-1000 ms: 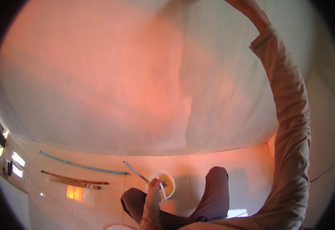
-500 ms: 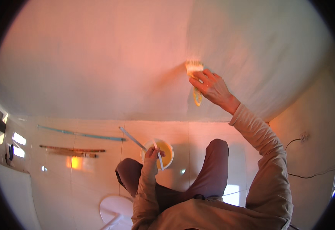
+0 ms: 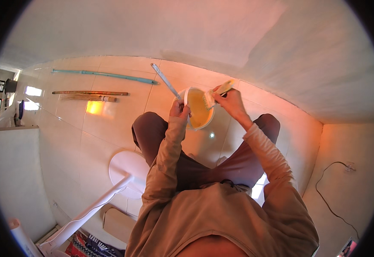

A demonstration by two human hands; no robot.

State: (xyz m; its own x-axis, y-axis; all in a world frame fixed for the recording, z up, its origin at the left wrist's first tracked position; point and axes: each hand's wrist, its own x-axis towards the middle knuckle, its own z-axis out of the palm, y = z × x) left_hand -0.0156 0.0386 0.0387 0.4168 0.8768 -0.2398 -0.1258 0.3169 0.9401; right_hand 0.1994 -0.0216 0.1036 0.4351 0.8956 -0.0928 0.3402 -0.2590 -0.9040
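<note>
A white bucket [image 3: 213, 115] of yellowish liquid stands on the tiled floor between my knees. My left hand [image 3: 180, 110] is closed on its white handle [image 3: 186, 97] at the bucket's left side. A grey flat stick [image 3: 165, 80] slants up and away from that hand; whether I hold it too, I cannot tell. My right hand [image 3: 229, 102] grips a paintbrush [image 3: 225, 88] with a yellowish handle. Its pale bristles point down over the bucket's right inner edge. Beyond is the wall [image 3: 277, 64], with a darker, wet-looking area on the right.
A long teal pole [image 3: 105, 76] and a brown stick [image 3: 90, 93] beside a straw-like brush [image 3: 86, 98] lie on the floor at left. Behind my left knee stands a white round base [image 3: 125, 169] with a slanting pole. A cord [image 3: 324, 192] hangs from the right wall socket.
My right hand has brought the paintbrush down from the wall to the bucket. My view has tilted lower, showing more floor. My left hand stays at the bucket handle.
</note>
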